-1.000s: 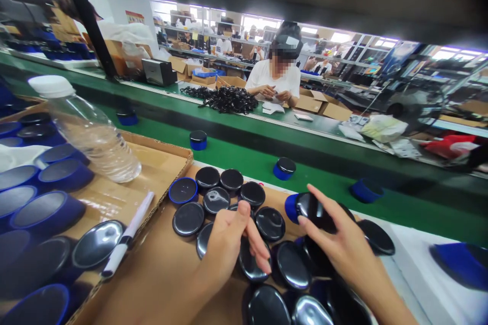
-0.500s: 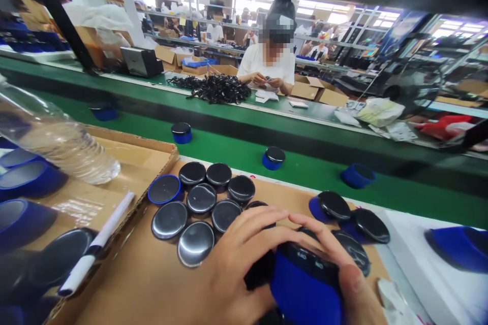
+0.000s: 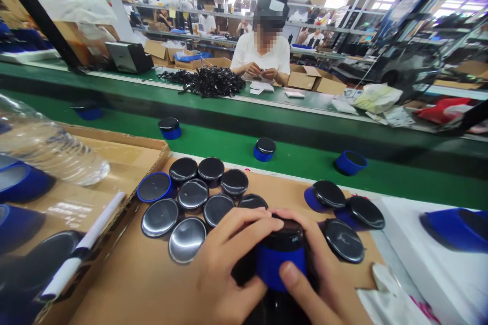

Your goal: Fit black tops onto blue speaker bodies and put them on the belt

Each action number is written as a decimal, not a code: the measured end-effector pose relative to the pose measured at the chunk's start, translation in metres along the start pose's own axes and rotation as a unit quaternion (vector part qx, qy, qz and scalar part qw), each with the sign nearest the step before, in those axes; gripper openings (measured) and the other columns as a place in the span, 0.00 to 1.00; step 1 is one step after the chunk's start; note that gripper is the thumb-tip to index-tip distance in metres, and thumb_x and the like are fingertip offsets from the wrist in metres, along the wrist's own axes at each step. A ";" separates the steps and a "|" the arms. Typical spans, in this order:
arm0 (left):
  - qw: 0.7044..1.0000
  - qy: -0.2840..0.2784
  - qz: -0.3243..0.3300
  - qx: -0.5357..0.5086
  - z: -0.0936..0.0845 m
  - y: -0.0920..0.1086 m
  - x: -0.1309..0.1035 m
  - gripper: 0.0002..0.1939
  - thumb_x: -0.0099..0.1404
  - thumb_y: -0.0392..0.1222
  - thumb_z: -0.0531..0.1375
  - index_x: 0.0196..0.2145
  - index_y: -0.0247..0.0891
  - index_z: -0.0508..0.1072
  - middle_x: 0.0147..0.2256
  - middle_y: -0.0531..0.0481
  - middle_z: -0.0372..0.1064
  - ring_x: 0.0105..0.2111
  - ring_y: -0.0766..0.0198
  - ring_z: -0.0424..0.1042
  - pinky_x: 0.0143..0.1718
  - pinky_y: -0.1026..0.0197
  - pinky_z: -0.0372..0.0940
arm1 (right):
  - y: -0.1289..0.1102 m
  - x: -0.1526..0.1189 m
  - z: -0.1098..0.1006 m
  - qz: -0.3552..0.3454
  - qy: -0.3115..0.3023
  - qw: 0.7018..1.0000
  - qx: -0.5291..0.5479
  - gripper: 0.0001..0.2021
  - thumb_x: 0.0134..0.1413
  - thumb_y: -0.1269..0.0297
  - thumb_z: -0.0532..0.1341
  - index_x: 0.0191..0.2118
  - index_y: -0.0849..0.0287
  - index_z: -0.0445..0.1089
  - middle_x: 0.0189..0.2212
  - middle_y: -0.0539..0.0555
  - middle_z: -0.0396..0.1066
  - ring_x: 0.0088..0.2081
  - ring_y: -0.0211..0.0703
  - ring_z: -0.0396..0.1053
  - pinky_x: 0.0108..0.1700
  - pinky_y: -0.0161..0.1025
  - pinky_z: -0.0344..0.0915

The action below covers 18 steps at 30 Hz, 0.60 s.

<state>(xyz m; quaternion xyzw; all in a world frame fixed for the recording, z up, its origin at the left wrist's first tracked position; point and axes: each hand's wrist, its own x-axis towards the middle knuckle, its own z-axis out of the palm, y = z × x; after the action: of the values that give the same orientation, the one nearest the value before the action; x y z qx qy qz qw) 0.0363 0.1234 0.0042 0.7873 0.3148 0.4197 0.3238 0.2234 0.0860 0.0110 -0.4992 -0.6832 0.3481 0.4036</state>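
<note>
Both hands wrap round one blue, round device (image 3: 280, 264) with a black top, near the bottom centre of the view. My left hand (image 3: 229, 264) grips its left side, fingertips over the black top and thumb low on the blue side. On the right side is my right hand (image 3: 318, 264), its thumb pressed to the blue front. White lettering shows on the black rim. Left of the hands, several round black-topped pieces (image 3: 193, 194) stand on brown cardboard (image 3: 125, 264), with a blue-rimmed one (image 3: 154, 187) beside them. Black-topped blue pieces (image 3: 330, 194) lie to the right.
A cardboard tray (image 3: 152, 155) at left holds a clear bottle (image 3: 72, 155), a white marker (image 3: 84, 246) and blue pieces. Blue devices (image 3: 265, 149) sit on the green belt (image 3: 213, 142). Across it, a person (image 3: 263, 51) sits by a black pile (image 3: 213, 81). White foam (image 3: 412, 233) lies right.
The device in my hands has turned and stands more upright, its lettering further right. My right thumb now lies across its blue front. The whole view has shifted slightly.
</note>
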 end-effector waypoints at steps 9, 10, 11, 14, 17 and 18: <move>0.957 0.018 -0.116 -0.264 -0.004 0.005 0.004 0.32 0.58 0.28 0.68 0.55 0.56 0.69 0.55 0.56 0.71 0.56 0.59 0.71 0.56 0.67 0.68 | -0.006 0.004 -0.009 0.024 0.113 0.993 0.009 0.14 0.69 0.51 0.53 0.55 0.25 0.67 0.54 0.31 0.71 0.55 0.31 0.71 0.52 0.20 0.67; 0.945 0.017 -0.132 -0.298 -0.003 0.005 0.004 0.33 0.57 0.27 0.68 0.55 0.57 0.68 0.56 0.56 0.70 0.56 0.59 0.71 0.56 0.67 0.68 | -0.010 0.003 -0.005 0.035 0.142 0.989 0.031 0.13 0.68 0.51 0.54 0.54 0.25 0.68 0.52 0.32 0.73 0.53 0.30 0.72 0.50 0.19 0.68; 0.935 0.018 -0.141 -0.324 -0.003 0.004 0.004 0.34 0.57 0.26 0.68 0.55 0.57 0.67 0.57 0.56 0.70 0.56 0.59 0.71 0.55 0.68 0.68 | -0.014 0.003 -0.001 0.048 0.168 0.983 0.058 0.13 0.68 0.52 0.54 0.53 0.26 0.69 0.51 0.33 0.74 0.50 0.30 0.74 0.47 0.18 0.69; 0.928 0.033 -0.139 -0.345 0.000 0.003 0.005 0.32 0.58 0.27 0.68 0.53 0.58 0.67 0.57 0.58 0.70 0.54 0.63 0.73 0.52 0.72 0.69 | -0.017 0.003 0.006 0.077 0.177 0.963 0.190 0.14 0.69 0.52 0.53 0.55 0.30 0.68 0.52 0.37 0.74 0.49 0.33 0.75 0.45 0.21 0.73; 0.945 0.026 -0.121 -0.304 0.002 0.001 0.005 0.29 0.61 0.29 0.67 0.53 0.56 0.66 0.60 0.58 0.67 0.58 0.63 0.70 0.55 0.71 0.66 | -0.014 0.003 0.008 0.046 0.076 0.958 0.274 0.24 0.61 0.41 0.57 0.61 0.35 0.63 0.59 0.41 0.68 0.59 0.40 0.67 0.57 0.29 0.68; 0.951 0.019 -0.113 -0.287 0.003 0.001 0.004 0.29 0.62 0.29 0.66 0.53 0.56 0.65 0.61 0.57 0.66 0.59 0.63 0.69 0.57 0.70 0.65 | -0.012 0.003 0.008 0.033 0.050 0.960 0.275 0.27 0.58 0.40 0.60 0.61 0.35 0.62 0.60 0.41 0.66 0.61 0.41 0.65 0.58 0.30 0.67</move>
<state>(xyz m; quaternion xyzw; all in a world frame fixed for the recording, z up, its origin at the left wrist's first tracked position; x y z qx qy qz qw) 0.0408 0.1254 0.0056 0.6123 0.2744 0.4677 0.5754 0.2103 0.0853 0.0188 -0.4082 -0.5229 0.5106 0.5471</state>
